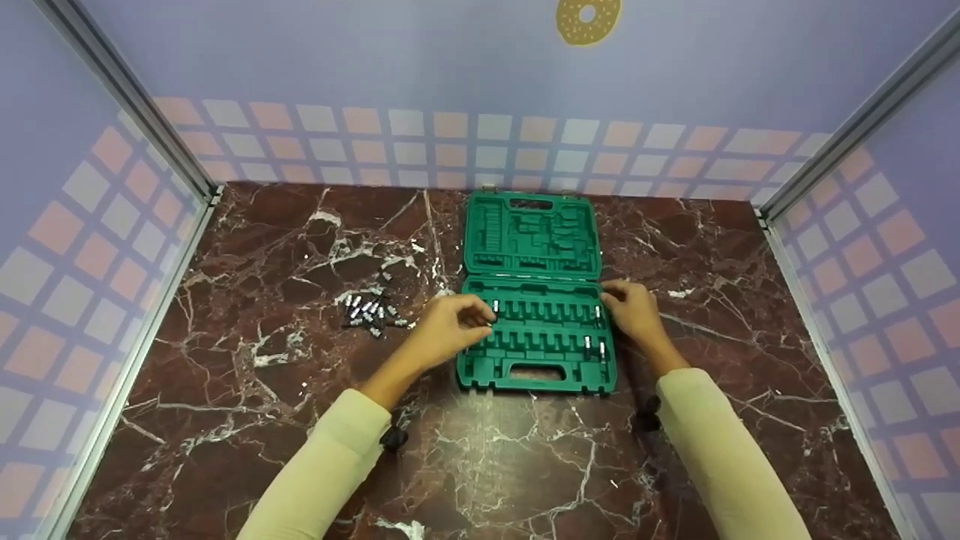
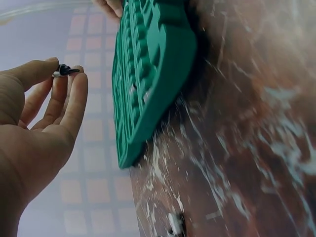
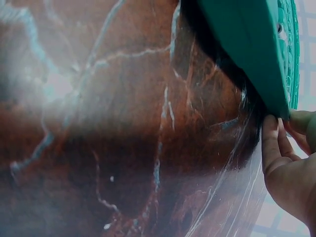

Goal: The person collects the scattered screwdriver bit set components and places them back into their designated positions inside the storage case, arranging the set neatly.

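Observation:
An open green socket case (image 1: 532, 379) lies on the tabletop, with rows of moulded slots in its near half. Between thumb and fingertips my left hand (image 1: 448, 328) pinches a small bit socket (image 2: 61, 70), silver at one end with a dark tip, above the case's left side. My right hand (image 1: 634, 311) grips the case's right edge near the hinge, fingers on both sides of the rim. Several bit sockets stand in the slots, among them one bit socket (image 1: 588, 345) at the lower right and another bit socket (image 1: 598, 315) in the upper row.
A loose pile of bit sockets (image 1: 367, 309) lies left of the case on the dark red marbled table (image 1: 247, 322). The case lid (image 1: 532, 232) leans back toward the tiled-pattern rear wall (image 1: 405, 154). Panels close off both sides.

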Demonstrator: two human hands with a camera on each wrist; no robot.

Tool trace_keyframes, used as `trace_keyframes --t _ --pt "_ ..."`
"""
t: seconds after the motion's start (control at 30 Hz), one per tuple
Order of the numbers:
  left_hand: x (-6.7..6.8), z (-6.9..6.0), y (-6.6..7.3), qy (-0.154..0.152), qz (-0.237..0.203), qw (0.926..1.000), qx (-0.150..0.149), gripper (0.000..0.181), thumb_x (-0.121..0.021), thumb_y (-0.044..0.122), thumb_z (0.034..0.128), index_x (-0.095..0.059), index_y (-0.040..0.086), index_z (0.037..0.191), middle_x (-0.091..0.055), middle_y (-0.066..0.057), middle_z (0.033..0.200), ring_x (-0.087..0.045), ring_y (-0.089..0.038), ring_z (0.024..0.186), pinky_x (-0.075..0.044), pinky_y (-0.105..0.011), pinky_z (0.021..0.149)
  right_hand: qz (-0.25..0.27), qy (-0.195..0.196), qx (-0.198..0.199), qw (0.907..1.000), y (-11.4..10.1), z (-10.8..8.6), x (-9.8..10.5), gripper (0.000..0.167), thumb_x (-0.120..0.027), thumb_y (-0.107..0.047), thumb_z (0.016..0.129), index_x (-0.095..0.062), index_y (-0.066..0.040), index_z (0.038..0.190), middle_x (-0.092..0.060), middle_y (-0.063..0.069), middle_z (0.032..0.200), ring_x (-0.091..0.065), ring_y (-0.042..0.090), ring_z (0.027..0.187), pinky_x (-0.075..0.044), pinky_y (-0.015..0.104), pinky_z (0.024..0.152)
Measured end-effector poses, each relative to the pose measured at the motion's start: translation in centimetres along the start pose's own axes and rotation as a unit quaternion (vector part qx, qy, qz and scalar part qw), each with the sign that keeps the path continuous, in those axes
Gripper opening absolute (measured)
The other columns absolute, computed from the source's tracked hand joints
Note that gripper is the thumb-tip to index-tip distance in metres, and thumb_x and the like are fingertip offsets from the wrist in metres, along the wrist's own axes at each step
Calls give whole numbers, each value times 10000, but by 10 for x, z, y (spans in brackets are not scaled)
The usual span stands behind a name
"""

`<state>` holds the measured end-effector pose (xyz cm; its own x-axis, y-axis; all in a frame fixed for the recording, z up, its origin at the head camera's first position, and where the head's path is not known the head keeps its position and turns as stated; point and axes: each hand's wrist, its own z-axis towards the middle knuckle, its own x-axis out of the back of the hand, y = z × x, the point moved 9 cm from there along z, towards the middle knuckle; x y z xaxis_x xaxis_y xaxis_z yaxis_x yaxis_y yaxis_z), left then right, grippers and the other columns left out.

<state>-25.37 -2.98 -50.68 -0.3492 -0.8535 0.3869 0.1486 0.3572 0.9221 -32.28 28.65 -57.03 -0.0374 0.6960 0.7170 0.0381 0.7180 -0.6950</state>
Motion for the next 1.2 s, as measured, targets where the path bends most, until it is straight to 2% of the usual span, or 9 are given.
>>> trace_keyframes --t 0.37,0.5,0.73,0.9,1.2 --pt "-29 17 20 -231 284 9991 -227 107 -801 53 879 -743 46 968 -748 -69 919 -678 -129 812 -588 -262 751 -49 -11 -10 10000 -2 -2 -1 305 -601 -113 1043 -677 19 1307 -678 255 1301 -642 419 1192 -522 558 998" --pt "-41 22 23 -358 205 9988 -255 104 -800 43 880 -745 39 968 -754 -75 920 -694 -144 814 -591 -251 742 -27 20 -12 10000 -3 -2 -1 298 -610 -113 1037 -685 23 1292 -687 254 1285 -649 412 1185 -524 554 996" --pt "-62 32 28 -708 190 9973 -37 134 -784 16 879 -732 -1 1002 -737 -63 924 -668 -126 805 -590 -235 734 -44 60 -42 10000 -2 -1 1 295 -612 -116 1037 -689 24 1285 -690 251 1281 -647 412 1185 -518 554 1004" --pt "-74 39 32 -845 271 9960 74 128 -768 -12 880 -730 4 1001 -736 -55 936 -669 -120 826 -592 -240 753 12 68 -53 10000 -2 0 0 291 -615 -112 1036 -692 25 1281 -695 255 1263 -653 410 1172 -525 548 992" --pt "-99 52 32 -1054 680 9921 -18 100 -765 -7 890 -747 4 987 -731 -56 939 -671 -133 847 -582 -254 750 14 43 -44 10000 0 0 -1 296 -619 -109 1031 -689 27 1284 -695 258 1263 -653 415 1172 -523 551 990"
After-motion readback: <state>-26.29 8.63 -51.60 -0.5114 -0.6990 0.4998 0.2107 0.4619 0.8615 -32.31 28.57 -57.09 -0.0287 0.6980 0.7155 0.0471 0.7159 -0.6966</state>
